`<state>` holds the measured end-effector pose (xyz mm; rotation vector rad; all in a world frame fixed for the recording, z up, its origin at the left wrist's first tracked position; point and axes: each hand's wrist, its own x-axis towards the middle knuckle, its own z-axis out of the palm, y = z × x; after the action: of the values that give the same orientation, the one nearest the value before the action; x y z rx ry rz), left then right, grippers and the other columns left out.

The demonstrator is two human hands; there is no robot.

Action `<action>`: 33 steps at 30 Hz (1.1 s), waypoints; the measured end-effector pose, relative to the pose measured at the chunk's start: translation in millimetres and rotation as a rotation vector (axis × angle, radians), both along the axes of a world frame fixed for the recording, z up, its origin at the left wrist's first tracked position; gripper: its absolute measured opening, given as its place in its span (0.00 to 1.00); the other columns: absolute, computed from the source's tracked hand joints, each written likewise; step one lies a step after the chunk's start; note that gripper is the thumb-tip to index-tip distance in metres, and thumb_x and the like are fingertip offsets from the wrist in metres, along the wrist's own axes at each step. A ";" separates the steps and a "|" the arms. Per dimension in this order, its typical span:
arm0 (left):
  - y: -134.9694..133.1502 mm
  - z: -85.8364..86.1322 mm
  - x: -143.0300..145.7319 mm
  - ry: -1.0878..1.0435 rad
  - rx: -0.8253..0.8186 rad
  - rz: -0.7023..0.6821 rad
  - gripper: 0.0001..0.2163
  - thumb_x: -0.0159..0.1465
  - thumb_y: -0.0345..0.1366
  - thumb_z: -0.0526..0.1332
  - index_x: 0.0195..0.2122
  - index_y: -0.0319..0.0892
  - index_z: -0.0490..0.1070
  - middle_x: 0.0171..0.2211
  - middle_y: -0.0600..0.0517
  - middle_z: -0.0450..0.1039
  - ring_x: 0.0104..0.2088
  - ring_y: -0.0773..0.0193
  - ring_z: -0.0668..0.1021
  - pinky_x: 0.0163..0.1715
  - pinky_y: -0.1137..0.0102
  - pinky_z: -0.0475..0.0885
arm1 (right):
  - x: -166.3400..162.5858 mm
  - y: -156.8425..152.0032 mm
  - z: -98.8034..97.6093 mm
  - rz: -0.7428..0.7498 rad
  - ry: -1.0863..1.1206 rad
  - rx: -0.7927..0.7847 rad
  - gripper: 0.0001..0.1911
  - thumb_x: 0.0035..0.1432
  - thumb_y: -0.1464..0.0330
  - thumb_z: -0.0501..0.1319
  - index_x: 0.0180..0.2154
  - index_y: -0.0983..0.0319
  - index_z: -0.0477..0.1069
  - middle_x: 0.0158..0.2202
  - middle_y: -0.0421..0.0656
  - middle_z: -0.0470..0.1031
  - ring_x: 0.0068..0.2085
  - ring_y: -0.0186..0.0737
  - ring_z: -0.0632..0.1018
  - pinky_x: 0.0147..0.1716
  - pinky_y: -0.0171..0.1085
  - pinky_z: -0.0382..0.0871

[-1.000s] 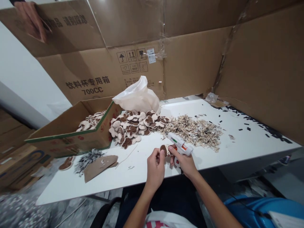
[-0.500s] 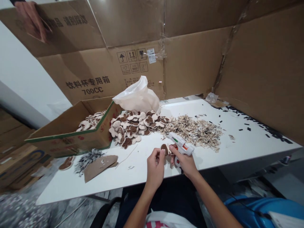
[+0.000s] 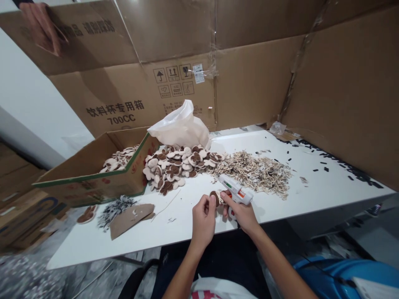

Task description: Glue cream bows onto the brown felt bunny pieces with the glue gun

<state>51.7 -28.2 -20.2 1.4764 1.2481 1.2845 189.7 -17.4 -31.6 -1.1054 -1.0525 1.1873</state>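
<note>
My left hand [image 3: 203, 218] is closed, pinching the left edge of a small brown felt piece [image 3: 214, 195] just above the table's front part. A pale looped cord [image 3: 219, 198] lies across that piece. The thumb of my right hand [image 3: 245, 215] presses by the cord at the piece's right side. The same hand is wrapped round a white hot glue gun [image 3: 233, 187], whose nozzle points up and left. Its handle is partly hidden by my fingers. Behind the hands lie a heap of felt bunny-shaped pieces [image 3: 174, 166] and a pile of pale cords [image 3: 258, 172].
An open carton [image 3: 93, 187] with more felt pieces stands on the left. A white plastic bag [image 3: 183, 126] sits behind the heap. Cardboard scrap [image 3: 131, 219] and dark shreds [image 3: 112, 211] lie front left. Black bits [image 3: 343, 164] line the right. Another person's hand [image 3: 40, 27] rests on the cardboard wall.
My right hand and the glue gun have shifted slightly to the left. The felt piece has moved a little left with them, and my left hand is nearly still.
</note>
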 end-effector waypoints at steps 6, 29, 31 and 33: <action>0.5 -3.4 -2.1 0.032 0.003 0.010 0.19 0.72 0.49 0.55 0.28 0.42 0.63 0.23 0.57 0.61 0.26 0.66 0.64 0.28 0.73 0.61 | 0.7 1.1 -3.6 0.011 -0.005 -0.002 0.18 0.60 0.52 0.68 0.35 0.61 0.74 0.16 0.36 0.73 0.17 0.35 0.73 0.18 0.31 0.64; 2.3 -0.3 -8.9 -0.224 0.080 0.147 0.16 0.73 0.50 0.53 0.39 0.44 0.70 0.37 0.50 0.70 0.37 0.62 0.71 0.41 0.71 0.67 | -1.7 2.4 1.3 -0.099 0.013 -0.031 0.20 0.57 0.51 0.69 0.34 0.61 0.73 0.15 0.37 0.74 0.16 0.34 0.72 0.18 0.31 0.62; 3.3 -1.0 -9.5 -0.279 0.057 0.128 0.18 0.73 0.50 0.53 0.32 0.43 0.65 0.31 0.53 0.64 0.33 0.64 0.68 0.37 0.72 0.65 | -2.3 3.5 0.2 -0.124 0.055 -0.029 0.20 0.56 0.51 0.71 0.33 0.60 0.72 0.16 0.37 0.74 0.16 0.34 0.72 0.17 0.31 0.63; 3.9 -2.3 -9.6 -0.347 -0.001 0.087 0.19 0.74 0.51 0.51 0.30 0.44 0.61 0.28 0.54 0.60 0.30 0.64 0.65 0.34 0.72 0.64 | -2.6 4.4 -1.5 -0.123 0.097 -0.016 0.20 0.54 0.52 0.72 0.33 0.60 0.72 0.18 0.38 0.76 0.16 0.34 0.72 0.18 0.32 0.65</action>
<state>42.1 -24.2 -22.5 1.1466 1.0896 1.5222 187.1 -13.0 -33.0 -1.0982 -0.8899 1.1416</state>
